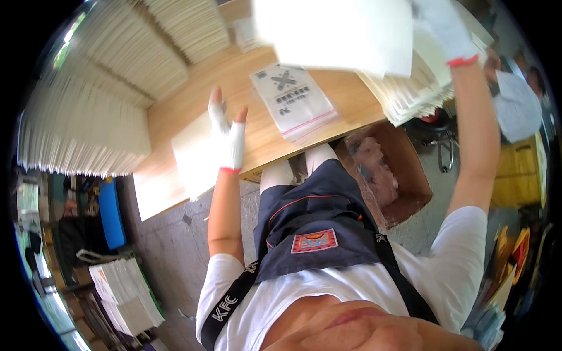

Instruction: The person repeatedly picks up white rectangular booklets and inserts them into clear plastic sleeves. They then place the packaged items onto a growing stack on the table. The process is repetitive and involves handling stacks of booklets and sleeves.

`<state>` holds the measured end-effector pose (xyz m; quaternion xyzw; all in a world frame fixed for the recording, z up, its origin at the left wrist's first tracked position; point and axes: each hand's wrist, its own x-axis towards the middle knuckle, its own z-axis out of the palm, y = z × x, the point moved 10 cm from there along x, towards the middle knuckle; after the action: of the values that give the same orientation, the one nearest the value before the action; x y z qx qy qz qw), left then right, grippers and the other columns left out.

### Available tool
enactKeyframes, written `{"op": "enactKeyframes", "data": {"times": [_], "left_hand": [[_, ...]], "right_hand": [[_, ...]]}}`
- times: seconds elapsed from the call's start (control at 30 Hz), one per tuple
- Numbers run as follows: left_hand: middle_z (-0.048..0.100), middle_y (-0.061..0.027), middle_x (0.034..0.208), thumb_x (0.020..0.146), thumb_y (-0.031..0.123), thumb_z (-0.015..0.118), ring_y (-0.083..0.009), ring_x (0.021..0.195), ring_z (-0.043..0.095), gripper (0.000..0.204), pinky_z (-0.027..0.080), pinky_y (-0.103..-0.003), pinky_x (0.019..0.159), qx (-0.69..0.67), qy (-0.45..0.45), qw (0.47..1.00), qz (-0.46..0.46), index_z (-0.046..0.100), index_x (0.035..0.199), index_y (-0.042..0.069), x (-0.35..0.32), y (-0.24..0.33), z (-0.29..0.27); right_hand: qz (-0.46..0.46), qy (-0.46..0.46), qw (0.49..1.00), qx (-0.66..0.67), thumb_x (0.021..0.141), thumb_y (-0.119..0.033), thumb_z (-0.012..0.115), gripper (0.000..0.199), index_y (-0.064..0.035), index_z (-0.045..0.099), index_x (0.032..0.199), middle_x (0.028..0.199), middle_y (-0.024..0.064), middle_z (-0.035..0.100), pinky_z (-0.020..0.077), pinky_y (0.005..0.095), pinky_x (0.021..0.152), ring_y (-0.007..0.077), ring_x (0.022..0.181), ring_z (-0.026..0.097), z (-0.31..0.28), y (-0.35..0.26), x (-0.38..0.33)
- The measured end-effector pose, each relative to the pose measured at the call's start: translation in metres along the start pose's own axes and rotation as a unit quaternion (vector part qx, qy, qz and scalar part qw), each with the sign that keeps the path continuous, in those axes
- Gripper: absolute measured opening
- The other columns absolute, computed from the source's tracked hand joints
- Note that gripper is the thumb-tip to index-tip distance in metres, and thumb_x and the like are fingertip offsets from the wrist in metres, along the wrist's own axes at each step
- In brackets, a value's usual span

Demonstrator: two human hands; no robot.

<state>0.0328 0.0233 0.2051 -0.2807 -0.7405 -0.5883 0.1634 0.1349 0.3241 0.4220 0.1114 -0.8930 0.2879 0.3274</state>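
My left hand (227, 137), in a white glove with bare fingertips and a red cuff, is held over the table's near left part. Its fingers are apart and hold nothing. Beside it a white sheet (190, 153) lies on the wooden table (246, 126). At the far right my right hand (442, 29), gloved the same way and blurred, grips the right edge of a large white sheet (336, 35) raised above the table. Between my hands lies a pile of clear printed plastic bags (295, 105). The raised sheet overlaps a fanned paper stack (407, 96) on the right.
Tall paper stacks (82, 123) line the table's left and back. Below the front edge stands an open cardboard box (413, 169) with plastic wrap inside. More stacked paper (126, 298) sits low at the left. Another person (515, 105) is at the far right.
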Motion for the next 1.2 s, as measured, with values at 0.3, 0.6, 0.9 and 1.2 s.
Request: {"op": "enactKeyframes", "data": {"times": [0.3, 0.6, 0.9, 1.2], "left_hand": [[0.059, -0.0101, 0.108, 0.072, 0.005, 0.073, -0.0184, 0.097, 0.057, 0.060, 0.046, -0.029, 0.083, -0.223, -0.072, 0.942, -0.240, 0.042, 0.123, 0.001, -0.010, -0.103, 0.013], [0.062, -0.0071, 0.099, 0.075, 0.005, 0.070, -0.0149, 0.089, 0.058, 0.042, 0.046, -0.027, 0.077, -0.168, -0.060, 0.947, -0.268, 0.051, 0.112, 0.002, -0.049, -0.136, 0.008], [0.065, -0.0053, 0.092, 0.077, 0.009, 0.070, -0.0115, 0.081, 0.058, 0.029, 0.045, -0.024, 0.075, -0.198, -0.039, 0.942, -0.268, 0.057, 0.101, -0.001, -0.035, -0.115, 0.031], [0.066, -0.0086, 0.092, 0.075, 0.019, 0.073, -0.0138, 0.085, 0.058, 0.036, 0.045, -0.027, 0.077, -0.074, -0.117, 0.945, -0.296, 0.060, 0.101, -0.002, -0.061, -0.141, 0.037]], "right_hand": [[0.277, 0.002, 0.893, 0.354, 0.086, 0.001, 0.052, 0.043, 0.0059, 0.041, 0.127, 0.109, 0.0089, 0.060, 0.0443, 0.0234, 0.085, 0.0133, 0.097, 0.058, 0.188, 0.138, -0.140], [0.324, 0.037, 0.856, 0.402, 0.081, 0.001, 0.060, 0.040, -0.0028, 0.049, 0.120, 0.109, 0.0051, 0.055, 0.0444, 0.0229, 0.076, 0.0107, 0.095, 0.053, 0.241, 0.171, -0.190], [0.318, 0.090, 0.840, 0.430, 0.080, 0.001, 0.059, 0.029, -0.0015, 0.055, 0.108, 0.093, 0.0061, 0.062, 0.0470, 0.0257, 0.076, 0.0116, 0.083, 0.057, 0.243, 0.176, -0.204], [0.376, -0.018, 0.840, 0.390, 0.079, -0.004, 0.062, 0.015, -0.0016, 0.060, 0.093, 0.082, -0.0028, 0.062, 0.0414, 0.0205, 0.062, 0.0052, 0.071, 0.053, 0.270, 0.186, -0.225]]}}
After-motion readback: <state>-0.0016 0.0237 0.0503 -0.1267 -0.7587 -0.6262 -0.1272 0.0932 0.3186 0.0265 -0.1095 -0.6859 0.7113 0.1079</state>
